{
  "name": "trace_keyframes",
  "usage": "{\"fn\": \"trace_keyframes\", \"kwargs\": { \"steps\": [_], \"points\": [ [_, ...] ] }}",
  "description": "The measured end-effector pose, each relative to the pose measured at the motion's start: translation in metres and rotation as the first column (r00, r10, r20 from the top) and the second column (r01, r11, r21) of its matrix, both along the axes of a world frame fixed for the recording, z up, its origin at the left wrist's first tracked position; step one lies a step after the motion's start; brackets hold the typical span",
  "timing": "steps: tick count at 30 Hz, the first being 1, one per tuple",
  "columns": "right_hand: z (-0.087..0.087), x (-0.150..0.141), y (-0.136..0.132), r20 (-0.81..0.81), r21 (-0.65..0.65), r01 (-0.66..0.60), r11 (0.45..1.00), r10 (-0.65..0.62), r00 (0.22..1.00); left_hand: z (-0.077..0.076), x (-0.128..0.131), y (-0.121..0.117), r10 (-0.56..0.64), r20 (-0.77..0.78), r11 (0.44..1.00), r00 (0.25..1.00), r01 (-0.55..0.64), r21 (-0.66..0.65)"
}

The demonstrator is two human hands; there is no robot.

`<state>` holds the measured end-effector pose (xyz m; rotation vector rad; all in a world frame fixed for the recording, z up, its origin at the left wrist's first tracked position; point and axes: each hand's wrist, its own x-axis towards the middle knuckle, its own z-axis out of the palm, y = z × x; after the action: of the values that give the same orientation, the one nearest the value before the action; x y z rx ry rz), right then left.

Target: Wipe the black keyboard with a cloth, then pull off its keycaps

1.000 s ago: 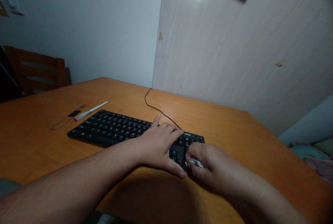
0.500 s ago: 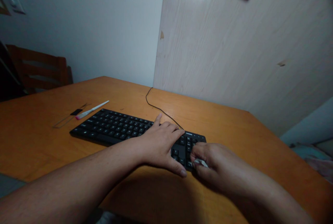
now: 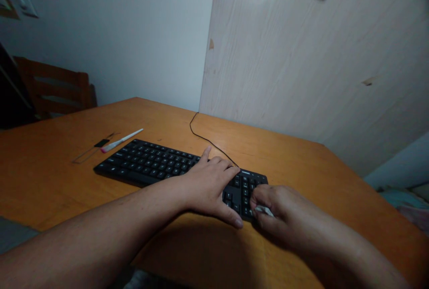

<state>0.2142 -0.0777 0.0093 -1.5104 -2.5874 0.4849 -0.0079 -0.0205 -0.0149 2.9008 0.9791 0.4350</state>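
Note:
A black keyboard (image 3: 150, 163) lies on the orange wooden table (image 3: 301, 168). My left hand (image 3: 209, 186) rests flat on the keyboard's right half, fingers stretched out over the keys, thumb at the front edge. My right hand (image 3: 279, 210) is closed at the keyboard's right end, over the number pad, pinching a small white wad (image 3: 264, 210) that looks like cloth or tissue against the keys.
The keyboard's black cable (image 3: 204, 137) runs back to the pale wood-grain panel (image 3: 301, 65). A white pen-like stick with a pink tip (image 3: 121, 140) and a small black item on a thin wire (image 3: 97, 146) lie left of the keyboard. A wooden chair (image 3: 56, 92) stands far left.
My right hand with the white wad has slid slightly right along the number pad. The left hand stays flat on the keys; the view has shifted a little.

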Motion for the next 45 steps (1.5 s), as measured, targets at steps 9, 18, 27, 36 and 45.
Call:
{"fn": "trace_keyframes", "kwargs": {
  "steps": [9,18,27,36,45],
  "points": [
    [0.0,-0.006,-0.001,-0.053,0.005,-0.006,1.0,0.006,0.999,-0.002,-0.001,0.002,-0.01,0.007,1.0,1.0,0.01,-0.003],
    [0.001,0.008,0.007,-0.24,-0.025,0.091,0.996,-0.094,0.966,-0.001,-0.001,0.001,-0.017,0.02,1.0,1.0,0.017,-0.025],
    [-0.009,-0.009,0.013,-0.091,0.1,0.047,0.994,-0.037,0.995,-0.003,0.0,0.002,-0.009,0.018,1.0,1.0,0.009,-0.013],
    [-0.009,-0.008,0.011,-0.064,0.064,0.064,0.996,-0.06,0.996,-0.004,0.0,0.002,-0.009,0.016,1.0,1.0,0.009,-0.006],
    [-0.012,-0.001,0.014,-0.151,0.0,0.048,0.999,-0.047,0.987,-0.002,0.0,0.002,-0.01,0.011,1.0,1.0,0.01,-0.008]
  ]
}}
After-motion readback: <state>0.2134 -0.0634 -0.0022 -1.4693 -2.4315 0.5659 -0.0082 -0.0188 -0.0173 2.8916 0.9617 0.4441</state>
